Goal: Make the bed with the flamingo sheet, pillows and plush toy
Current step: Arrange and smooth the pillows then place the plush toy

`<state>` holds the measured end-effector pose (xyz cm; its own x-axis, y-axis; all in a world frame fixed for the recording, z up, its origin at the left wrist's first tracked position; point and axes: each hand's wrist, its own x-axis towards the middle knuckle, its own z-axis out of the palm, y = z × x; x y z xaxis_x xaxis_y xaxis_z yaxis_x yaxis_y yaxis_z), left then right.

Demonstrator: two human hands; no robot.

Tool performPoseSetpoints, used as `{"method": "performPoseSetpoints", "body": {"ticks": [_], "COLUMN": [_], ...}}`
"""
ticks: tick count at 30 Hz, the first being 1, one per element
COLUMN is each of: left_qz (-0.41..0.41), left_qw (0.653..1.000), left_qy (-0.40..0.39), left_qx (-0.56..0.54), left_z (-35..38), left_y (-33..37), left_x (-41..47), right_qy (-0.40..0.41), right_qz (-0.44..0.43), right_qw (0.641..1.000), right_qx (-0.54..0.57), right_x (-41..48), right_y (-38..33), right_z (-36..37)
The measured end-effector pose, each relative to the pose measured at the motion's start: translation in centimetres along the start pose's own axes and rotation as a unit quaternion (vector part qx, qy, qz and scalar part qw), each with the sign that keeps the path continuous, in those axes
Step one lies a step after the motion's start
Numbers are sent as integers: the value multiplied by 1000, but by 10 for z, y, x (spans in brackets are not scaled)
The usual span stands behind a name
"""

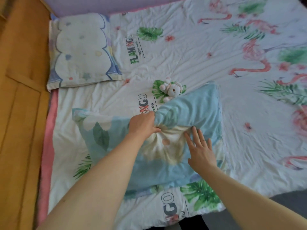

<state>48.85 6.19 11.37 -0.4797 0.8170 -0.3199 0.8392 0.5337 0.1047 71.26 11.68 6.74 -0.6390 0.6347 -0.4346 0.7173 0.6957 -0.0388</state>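
The white flamingo sheet (191,52) is spread over the bed, with wrinkles. A light blue pillow (187,117) lies near the front of the bed, bunched in its middle. My left hand (142,122) grips a fold of that pillow's cover. My right hand (200,147) rests flat on the pillow with straight fingers. A small white plush toy (172,90) lies on the sheet just beyond the blue pillow. A second pillow (81,50), white with pastel clouds, sits at the head of the bed on the left.
A wooden headboard (21,97) runs along the left side. A pink mattress edge (48,138) shows beside it. A lilac wall (108,4) is behind the bed. Dark floor (289,206) appears at the lower right.
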Motion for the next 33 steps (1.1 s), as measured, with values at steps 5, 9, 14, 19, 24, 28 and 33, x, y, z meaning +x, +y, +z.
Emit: {"method": "performPoseSetpoints", "body": {"ticks": [5, 9, 14, 19, 24, 28, 33], "left_qz": [-8, -16, -24, -43, -78, -105, -122], "left_qw": [999, 997, 992, 982, 953, 921, 877], "left_qy": [3, 24, 74, 127, 195, 223, 244], "left_qx": [-39, -75, -96, -136, -219, -303, -396], "left_z": [-23, -44, -77, -108, -134, -143, -152], "left_y": [-8, -18, -40, -64, -98, -124, -144], "left_x": [-39, -68, -100, -119, -139, -159, -182], "right_qy": [25, 33, 54, 103, 126, 132, 104], "right_qz": [16, 38, 44, 9, -14, -16, 13], "right_qw": [1000, 998, 994, 991, 986, 969, 936], "right_qx": [7, 35, 86, 84, 108, 208, 335], "right_x": [-31, -50, -69, -79, -75, -67, -59], "right_y": [-17, -38, -72, -97, -116, -132, -145], "right_z": [-25, -39, -51, -60, -82, -99, -111]}}
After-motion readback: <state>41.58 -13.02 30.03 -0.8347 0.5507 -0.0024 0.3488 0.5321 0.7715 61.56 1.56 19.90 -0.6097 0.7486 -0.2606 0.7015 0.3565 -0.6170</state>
